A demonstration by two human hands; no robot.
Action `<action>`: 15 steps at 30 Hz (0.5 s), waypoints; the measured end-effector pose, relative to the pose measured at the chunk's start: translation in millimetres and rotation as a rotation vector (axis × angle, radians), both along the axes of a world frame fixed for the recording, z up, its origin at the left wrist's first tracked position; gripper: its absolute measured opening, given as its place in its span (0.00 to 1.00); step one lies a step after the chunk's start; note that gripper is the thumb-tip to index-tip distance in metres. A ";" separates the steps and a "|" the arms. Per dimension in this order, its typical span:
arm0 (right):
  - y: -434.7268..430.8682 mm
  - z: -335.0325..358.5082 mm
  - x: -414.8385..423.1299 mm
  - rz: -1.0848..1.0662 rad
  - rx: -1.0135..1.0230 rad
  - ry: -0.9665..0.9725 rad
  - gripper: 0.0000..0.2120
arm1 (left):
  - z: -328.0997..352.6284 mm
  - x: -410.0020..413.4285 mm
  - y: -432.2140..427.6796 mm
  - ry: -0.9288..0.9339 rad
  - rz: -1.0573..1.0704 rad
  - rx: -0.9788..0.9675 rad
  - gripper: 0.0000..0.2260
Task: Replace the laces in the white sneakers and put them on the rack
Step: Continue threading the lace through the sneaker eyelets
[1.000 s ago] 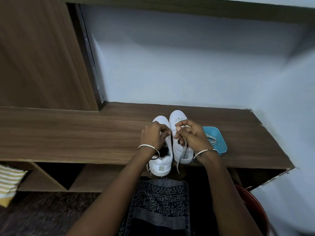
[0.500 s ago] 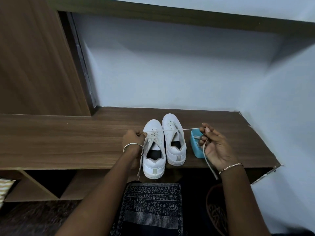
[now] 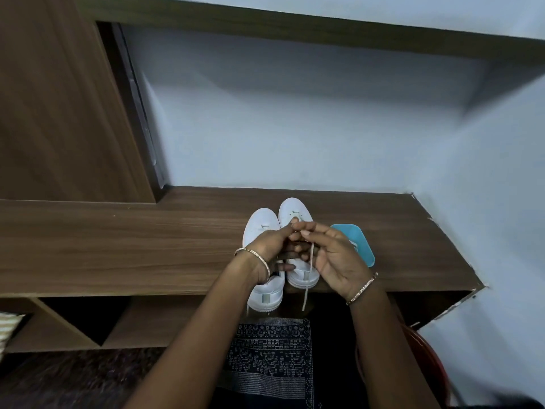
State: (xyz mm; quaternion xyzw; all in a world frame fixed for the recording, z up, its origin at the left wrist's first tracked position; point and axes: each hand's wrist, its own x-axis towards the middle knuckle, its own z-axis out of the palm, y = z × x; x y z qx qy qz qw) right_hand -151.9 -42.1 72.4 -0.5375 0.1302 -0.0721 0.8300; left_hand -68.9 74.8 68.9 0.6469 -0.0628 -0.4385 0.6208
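Basically, two sneakers (image 3: 262, 228) sit side by side at the shelf's (image 3: 132, 246) front edge, one heel overhanging. Left hand (image 3: 267, 246) and right hand (image 3: 336, 258), fingers curled, pinch the lace (image 3: 310, 261) above them. Tray (image 3: 358, 240) just right, wall near the toes, shelf runs wide leftward.

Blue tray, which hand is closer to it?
Right. The right hand sits directly beside the blue tray, covering its near edge; the left hand is farther away, over the white sneakers.
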 end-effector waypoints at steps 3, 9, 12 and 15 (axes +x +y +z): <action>1.2 -1.4 -3.2 0.021 -0.016 0.011 0.09 | -7.0 2.7 1.0 0.138 0.013 -0.059 0.19; -1.5 -6.0 -7.4 0.017 -0.079 0.086 0.07 | -11.1 11.5 2.2 0.224 0.243 -0.264 0.03; -5.0 -9.2 -9.4 -0.028 -0.076 0.124 0.06 | -12.1 20.5 0.0 0.088 0.385 -0.251 0.04; -14.5 -12.8 -13.8 -0.068 -0.122 0.152 0.06 | -11.5 31.4 2.3 -0.009 0.541 -0.236 0.06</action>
